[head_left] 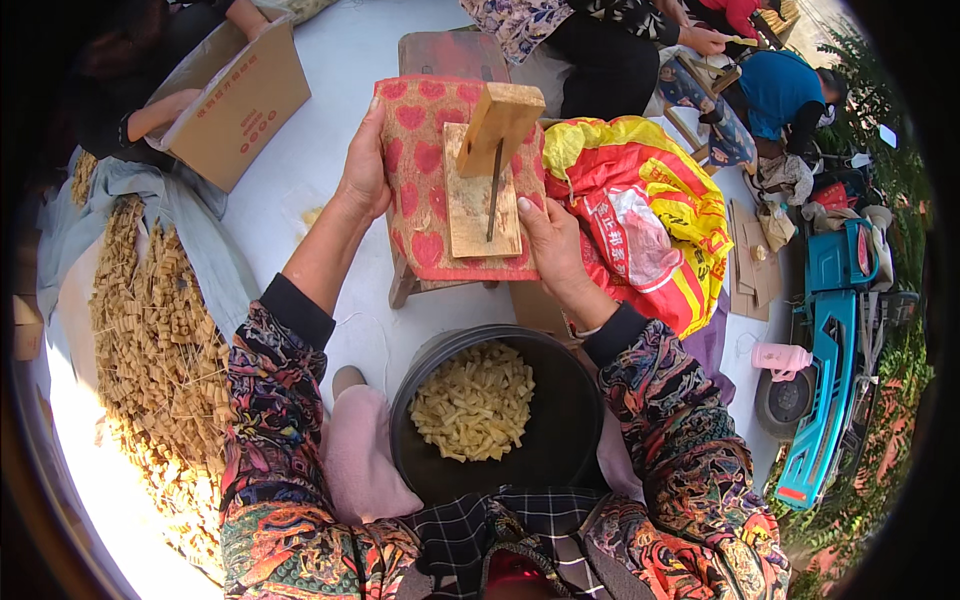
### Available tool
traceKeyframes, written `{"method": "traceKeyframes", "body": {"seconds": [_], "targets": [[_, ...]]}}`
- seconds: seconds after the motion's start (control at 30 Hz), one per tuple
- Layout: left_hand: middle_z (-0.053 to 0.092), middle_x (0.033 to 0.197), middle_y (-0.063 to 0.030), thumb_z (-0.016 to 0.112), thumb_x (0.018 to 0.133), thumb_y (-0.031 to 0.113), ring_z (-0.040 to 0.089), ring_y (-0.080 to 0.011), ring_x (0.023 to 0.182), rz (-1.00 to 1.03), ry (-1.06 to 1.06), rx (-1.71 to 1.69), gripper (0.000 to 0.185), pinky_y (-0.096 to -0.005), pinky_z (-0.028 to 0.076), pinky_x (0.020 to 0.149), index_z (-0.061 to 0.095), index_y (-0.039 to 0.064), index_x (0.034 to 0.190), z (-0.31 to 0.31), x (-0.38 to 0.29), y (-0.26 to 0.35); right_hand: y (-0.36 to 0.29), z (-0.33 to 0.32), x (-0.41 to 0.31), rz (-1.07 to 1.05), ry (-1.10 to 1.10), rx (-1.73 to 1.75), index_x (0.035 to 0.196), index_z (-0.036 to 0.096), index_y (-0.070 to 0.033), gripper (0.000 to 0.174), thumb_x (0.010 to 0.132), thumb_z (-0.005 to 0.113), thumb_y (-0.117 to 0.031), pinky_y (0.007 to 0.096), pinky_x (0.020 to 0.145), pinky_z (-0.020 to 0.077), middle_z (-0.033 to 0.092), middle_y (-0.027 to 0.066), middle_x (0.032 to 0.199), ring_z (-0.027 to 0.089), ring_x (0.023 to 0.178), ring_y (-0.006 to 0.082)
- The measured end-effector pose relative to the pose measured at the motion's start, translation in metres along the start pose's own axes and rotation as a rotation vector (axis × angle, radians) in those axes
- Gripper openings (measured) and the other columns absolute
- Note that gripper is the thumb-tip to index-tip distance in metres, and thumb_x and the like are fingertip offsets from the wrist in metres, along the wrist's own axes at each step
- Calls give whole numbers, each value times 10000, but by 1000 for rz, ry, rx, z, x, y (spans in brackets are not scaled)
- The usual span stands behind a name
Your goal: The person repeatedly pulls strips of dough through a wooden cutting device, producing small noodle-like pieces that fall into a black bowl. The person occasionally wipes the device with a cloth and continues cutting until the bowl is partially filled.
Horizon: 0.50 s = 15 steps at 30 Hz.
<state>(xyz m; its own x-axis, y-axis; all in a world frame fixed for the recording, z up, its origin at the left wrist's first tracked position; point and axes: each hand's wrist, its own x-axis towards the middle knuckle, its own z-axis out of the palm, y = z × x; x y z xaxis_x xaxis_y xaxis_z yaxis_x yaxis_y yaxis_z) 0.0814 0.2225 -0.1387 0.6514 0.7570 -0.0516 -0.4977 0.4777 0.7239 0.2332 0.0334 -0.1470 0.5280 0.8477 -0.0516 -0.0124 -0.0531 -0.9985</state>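
In front of me a red heart-patterned cloth mat [411,195] lies over a wooden stool [450,56]. On the mat rests a wooden block jig [469,210], a flat board with an upright block and a thin metal rod. My left hand [365,165] grips the mat's left edge, thumb on top. My right hand [553,240] is at the right edge of mat and board, its thumb against the board's side; whether its fingers close on the mat or the board I cannot tell. Below, between my knees, a black bucket [577,420] holds many short pale yellow pieces [474,401].
At left, skewered pieces [161,337] lie piled beside a cardboard box [240,105] handled by another person. A red and yellow woven sack [637,217] sits right of the stool. Other people work at the top right; a pink thermos [781,358] and a teal vehicle [829,375] stand farther right.
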Motion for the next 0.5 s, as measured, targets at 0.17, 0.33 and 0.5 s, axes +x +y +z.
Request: {"method": "traceKeyframes", "body": {"seconds": [0.17, 0.33, 0.5], "targets": [[560, 1255, -171, 338, 944, 566, 559, -254, 1144, 0, 51, 54, 667, -392, 417, 1011, 464, 18, 1301, -8, 55, 8, -3, 15, 45, 35, 30, 6, 1096, 592, 36, 308, 943, 579, -231, 244, 774, 480, 646, 46, 980, 580, 858, 78], [550, 1262, -213, 336, 909, 635, 542, -290, 1172, -109, 115, 79, 788, -404, 386, 1042, 455, -43, 1291, -31, 83, 13, -3, 26, 74, 0, 84, 16, 921, 635, 42, 294, 889, 636, -250, 251, 645, 458, 633, 26, 812, 537, 719, 64], [573, 1161, -156, 307, 923, 615, 562, -235, 1008, -35, 399, 191, 724, -421, 425, 932, 499, -23, 1207, -66, 62, -1, 11, 17, 91, -7, 117, -86, 907, 638, 55, 394, 900, 601, -337, 288, 668, 467, 639, 54, 787, 548, 702, 114]]}}
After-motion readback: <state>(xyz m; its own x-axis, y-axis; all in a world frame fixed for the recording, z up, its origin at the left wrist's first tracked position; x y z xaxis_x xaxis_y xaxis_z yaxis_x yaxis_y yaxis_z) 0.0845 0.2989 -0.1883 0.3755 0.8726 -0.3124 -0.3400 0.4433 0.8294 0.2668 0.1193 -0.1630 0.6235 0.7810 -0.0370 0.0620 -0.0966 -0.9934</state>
